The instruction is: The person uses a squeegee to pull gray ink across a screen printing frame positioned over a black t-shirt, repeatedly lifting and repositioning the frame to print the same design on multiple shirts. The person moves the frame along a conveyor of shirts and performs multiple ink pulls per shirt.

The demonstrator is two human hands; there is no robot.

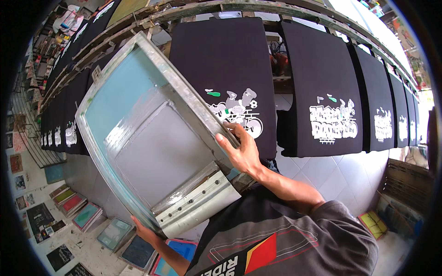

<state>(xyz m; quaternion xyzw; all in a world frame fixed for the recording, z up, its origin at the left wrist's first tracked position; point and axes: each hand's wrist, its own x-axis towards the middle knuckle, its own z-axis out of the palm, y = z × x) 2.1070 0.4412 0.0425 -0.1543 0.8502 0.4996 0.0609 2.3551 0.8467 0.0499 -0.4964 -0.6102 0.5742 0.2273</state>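
While the printing screen [152, 138] is held tilted above the row of black shirts [230, 78], its metal frame is gripped at two places. The right hand [239, 149] is closed over the frame's right rail, fingers wrapped over the edge, just in front of the white and green print on the nearest shirt. The left hand [145, 232] is clamped under the lower corner, beside the metal squeegee [198, 202] that rests against the bottom rail inside the frame. Grey ink is seen spread across the mesh.

Several risks can be judged from this. Because the screen is tipped, the squeegee could slide or drop out if the tilt is increased. Wet ink could be smeared onto the fresh print if the frame's edge is brought against the shirt. A slip of the left grip, which holds only a corner, would let the frame swing down toward the smaller screens [115, 232] stacked on the floor below.
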